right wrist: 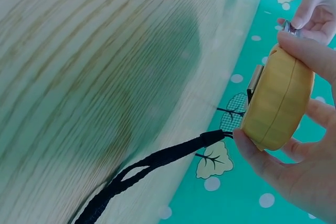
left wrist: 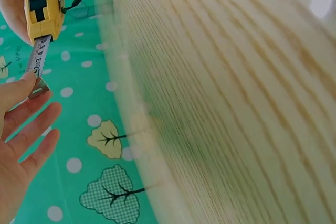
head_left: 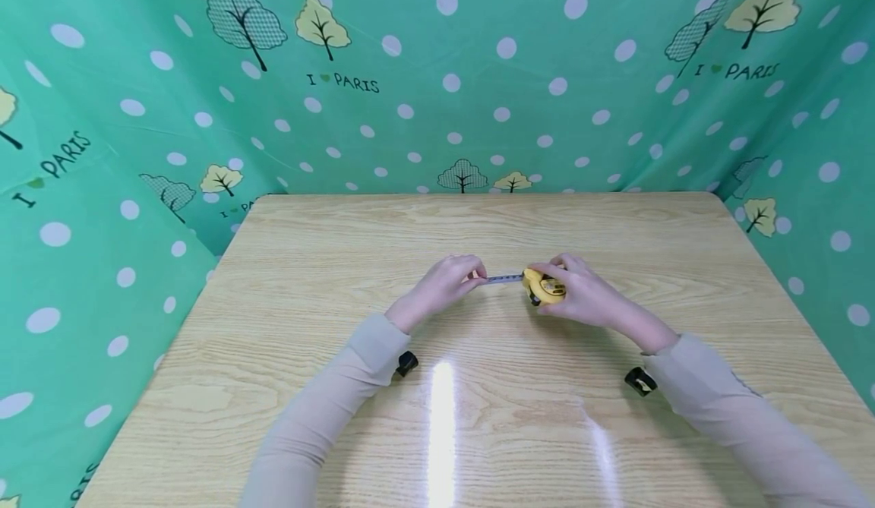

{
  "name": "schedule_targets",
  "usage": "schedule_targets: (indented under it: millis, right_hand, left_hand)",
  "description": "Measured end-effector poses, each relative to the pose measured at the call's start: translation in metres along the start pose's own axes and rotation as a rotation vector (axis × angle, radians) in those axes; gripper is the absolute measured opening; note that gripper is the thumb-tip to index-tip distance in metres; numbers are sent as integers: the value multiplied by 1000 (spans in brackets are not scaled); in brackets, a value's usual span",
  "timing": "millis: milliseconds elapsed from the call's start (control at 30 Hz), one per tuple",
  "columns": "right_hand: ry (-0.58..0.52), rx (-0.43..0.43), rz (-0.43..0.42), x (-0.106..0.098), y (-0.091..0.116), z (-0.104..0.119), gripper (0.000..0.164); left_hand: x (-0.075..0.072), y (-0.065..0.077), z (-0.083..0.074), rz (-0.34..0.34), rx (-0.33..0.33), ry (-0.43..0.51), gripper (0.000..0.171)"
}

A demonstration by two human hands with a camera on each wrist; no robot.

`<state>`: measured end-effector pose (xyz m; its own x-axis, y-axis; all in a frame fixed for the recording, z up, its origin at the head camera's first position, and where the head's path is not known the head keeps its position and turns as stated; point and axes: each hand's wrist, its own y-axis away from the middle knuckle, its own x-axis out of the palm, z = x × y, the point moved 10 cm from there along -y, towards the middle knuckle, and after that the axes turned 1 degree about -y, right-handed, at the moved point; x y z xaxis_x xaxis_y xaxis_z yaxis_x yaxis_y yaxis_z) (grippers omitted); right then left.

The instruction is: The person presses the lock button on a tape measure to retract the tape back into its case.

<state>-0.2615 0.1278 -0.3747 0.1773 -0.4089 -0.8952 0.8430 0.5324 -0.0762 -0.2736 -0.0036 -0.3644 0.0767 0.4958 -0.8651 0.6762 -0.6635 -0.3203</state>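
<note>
A yellow tape measure (head_left: 544, 288) is held by the right hand (head_left: 581, 293) above the middle of the table. In the right wrist view the thumb and fingers grip the sides of its yellow case (right wrist: 278, 103), and a black wrist strap (right wrist: 157, 156) hangs from it. A short length of metal blade (head_left: 504, 279) runs out of the case toward the left. The left hand (head_left: 453, 282) pinches the blade's end between thumb and forefinger, close to the metal end hook (left wrist: 39, 88). Its other fingers (left wrist: 35, 129) are spread apart in the left wrist view.
The wood-grain table (head_left: 273, 280) spreads under both hands, with bright light reflections near its front. Green dotted cloth (head_left: 410, 60) hangs behind it and along both sides. A small black wrist camera (head_left: 406, 363) sits under the left sleeve, another (head_left: 640, 381) by the right.
</note>
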Motion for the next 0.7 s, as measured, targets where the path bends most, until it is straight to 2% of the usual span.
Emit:
schedule_targets:
  millis: [200, 700]
  right_hand:
    - [2, -6, -16, -1, 0, 3, 69]
    - [3, -34, -22, 2, -4, 12, 66]
  left_hand:
    - [2, -1, 0, 1, -10, -19, 3]
    - [5, -5, -9, -23, 27, -12, 5]
